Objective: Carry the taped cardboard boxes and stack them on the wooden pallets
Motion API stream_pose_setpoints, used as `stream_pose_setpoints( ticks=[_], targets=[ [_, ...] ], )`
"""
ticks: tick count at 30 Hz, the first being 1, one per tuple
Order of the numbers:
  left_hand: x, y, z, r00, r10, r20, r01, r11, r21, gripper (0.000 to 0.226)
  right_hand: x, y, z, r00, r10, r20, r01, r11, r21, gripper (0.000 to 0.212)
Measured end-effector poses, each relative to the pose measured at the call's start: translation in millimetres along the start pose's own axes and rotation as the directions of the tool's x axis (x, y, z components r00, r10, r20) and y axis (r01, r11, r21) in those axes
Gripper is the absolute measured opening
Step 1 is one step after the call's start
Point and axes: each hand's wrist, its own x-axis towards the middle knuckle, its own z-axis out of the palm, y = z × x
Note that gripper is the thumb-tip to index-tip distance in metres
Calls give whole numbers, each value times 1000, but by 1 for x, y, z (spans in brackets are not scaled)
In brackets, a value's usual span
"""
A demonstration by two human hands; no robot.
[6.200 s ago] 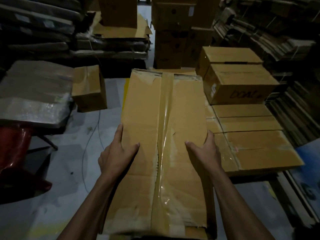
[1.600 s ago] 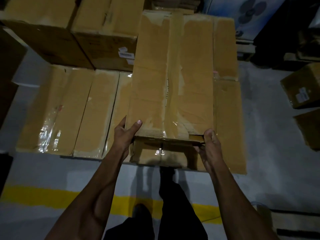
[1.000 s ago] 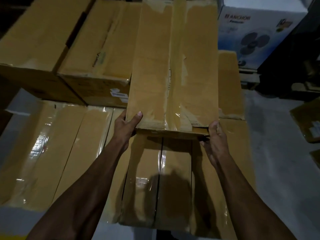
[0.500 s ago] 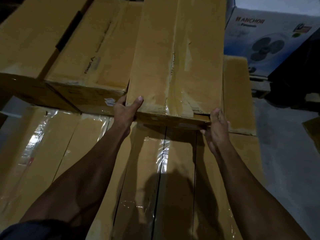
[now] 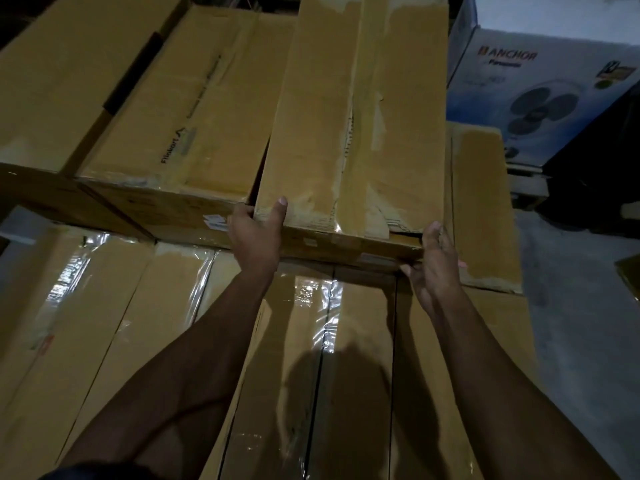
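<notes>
The near end of the taped box [image 5: 356, 116] is gripped at its corners by the left hand [image 5: 254, 237] and right hand [image 5: 433, 265], thumbs curled over the edges. It lies beside the upper-tier boxes [image 5: 180, 109], above the lower layer [image 5: 311, 341]. It should be pushed flush before fingers are withdrawn.

Single head-worn view, angled forward and down, close over stacked boxes [image 5: 311, 358]

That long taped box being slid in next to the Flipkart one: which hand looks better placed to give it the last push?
Probably the right hand. It cups the taped box's free near corner, with open space beside it. The left hand pinches the other corner, wedged against the Flipkart box, leaving little room.
</notes>
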Motion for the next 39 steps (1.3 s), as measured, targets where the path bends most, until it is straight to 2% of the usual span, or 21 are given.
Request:
stream_pose_setpoints(
  ticks=[3,6,10,16,20,26,33,34,36,37,39],
  targets=[
    [-3,11,0,996,79,-47,-60,947,317,59,3,-5,2,1000,0,-2,0,1000,-7,44],
    [-2,19,0,971,235,-46,-174,826,536,60,6,-12,3,1000,13,-3,-13,995,-100,48],
    [9,26,2,923,384,-11,-278,688,670,58,14,-19,5,999,36,-7,-37,977,-209,49],
    [28,25,4,905,411,114,-385,674,631,63,23,-25,13,998,62,-20,-65,970,-235,51],
    [38,26,6,927,329,178,-366,704,608,68,20,-26,17,997,62,-44,-70,972,-226,51],
    [41,26,-7,926,302,225,-376,753,539,64,11,-22,19,997,53,-51,-64,969,-240,51],
    [36,21,-14,903,360,235,-430,737,522,64,3,-15,23,997,49,-64,-64,964,-259,49],
    [37,20,-15,890,376,259,-456,727,513,65,3,-15,24,996,46,-72,-64,964,-260,50],
    [41,15,-17,839,400,368,-544,608,579,59,1,-16,26,996,36,-83,-57,962,-265,50],
    [44,13,-18,817,388,427,-577,537,616,56,1,-16,27,996,32,-84,-54,962,-269,50],
    [49,9,-24,802,325,501,-597,464,655,57,1,-17,29,996,33,-88,-56,961,-270,47]
  ],
)
